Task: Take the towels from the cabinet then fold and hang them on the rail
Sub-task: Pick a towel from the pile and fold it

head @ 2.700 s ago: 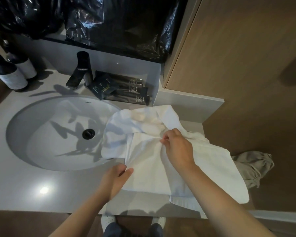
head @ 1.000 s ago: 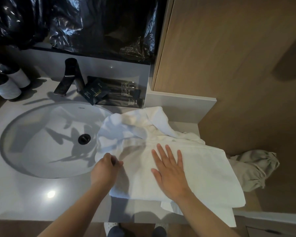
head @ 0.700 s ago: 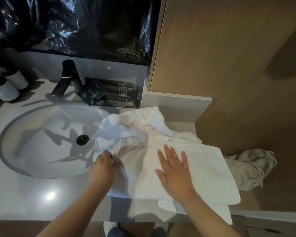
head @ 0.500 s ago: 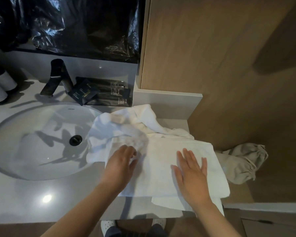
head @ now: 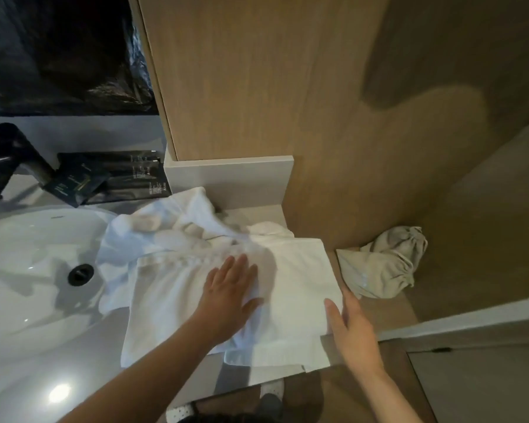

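Note:
A white towel (head: pixel 171 303) lies folded flat on the grey counter (head: pixel 83 374), its near edge hanging over the front. Behind it, a second white towel (head: pixel 165 227) is bunched up, partly draped into the basin. My left hand (head: pixel 229 296) presses flat on the middle of the folded towel, fingers straight. At the towel's right edge is my right hand (head: pixel 348 322), fingers extended and touching the fabric's side. No rail or cabinet interior shows in this view.
A white basin (head: pixel 28 270) with a black drain fills the left, with a black tap (head: pixel 13 157) and dark sachets (head: pixel 110 175) behind. A wooden panel (head: pixel 257 87) rises at the back right. A beige cloth bag (head: pixel 385 264) lies on the wooden ledge to the right.
My left hand went from gripping the towel's left edge to lying flat on its middle. My right hand slid off the top to the right edge. The view swung rightward.

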The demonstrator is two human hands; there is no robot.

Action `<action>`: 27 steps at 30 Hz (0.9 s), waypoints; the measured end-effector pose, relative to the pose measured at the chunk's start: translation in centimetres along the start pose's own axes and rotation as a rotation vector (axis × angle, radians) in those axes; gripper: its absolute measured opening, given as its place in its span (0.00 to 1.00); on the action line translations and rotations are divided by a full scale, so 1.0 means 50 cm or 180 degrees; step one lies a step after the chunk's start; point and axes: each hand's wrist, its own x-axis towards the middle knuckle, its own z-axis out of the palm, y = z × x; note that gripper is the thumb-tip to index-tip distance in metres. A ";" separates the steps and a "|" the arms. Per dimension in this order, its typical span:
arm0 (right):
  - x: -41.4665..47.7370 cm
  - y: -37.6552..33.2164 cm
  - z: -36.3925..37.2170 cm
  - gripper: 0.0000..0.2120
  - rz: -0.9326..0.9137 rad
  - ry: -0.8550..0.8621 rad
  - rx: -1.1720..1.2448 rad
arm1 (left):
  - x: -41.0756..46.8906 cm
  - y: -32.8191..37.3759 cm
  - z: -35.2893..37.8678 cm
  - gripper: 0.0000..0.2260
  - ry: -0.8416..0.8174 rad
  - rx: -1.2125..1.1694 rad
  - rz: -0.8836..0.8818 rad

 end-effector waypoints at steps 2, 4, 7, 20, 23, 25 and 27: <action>0.005 0.005 -0.011 0.24 0.0338 0.0057 0.0355 | 0.004 0.004 0.001 0.31 -0.0007 -0.0024 -0.0051; 0.012 0.012 -0.021 0.24 0.0479 0.0021 0.0539 | 0.007 0.011 -0.006 0.32 -0.0022 -0.0135 -0.0106; 0.016 0.005 -0.034 0.15 0.0501 -0.0014 0.1160 | 0.003 0.029 -0.023 0.29 0.0139 -0.0393 -0.0021; 0.018 -0.153 -0.139 0.08 -0.0534 -0.0350 0.2003 | -0.042 0.124 -0.102 0.26 0.0955 -0.1592 0.0760; 0.020 -0.190 -0.140 0.07 -0.0589 -0.0382 0.2127 | -0.050 0.112 -0.109 0.30 0.1165 -0.1311 0.0848; 0.022 -0.215 -0.137 0.06 -0.0605 -0.0389 0.2190 | -0.054 0.108 -0.110 0.30 0.1314 -0.1143 0.0839; 0.024 -0.238 -0.133 0.06 -0.0640 -0.0402 0.2250 | -0.056 0.110 -0.112 0.27 0.1561 -0.1096 0.0710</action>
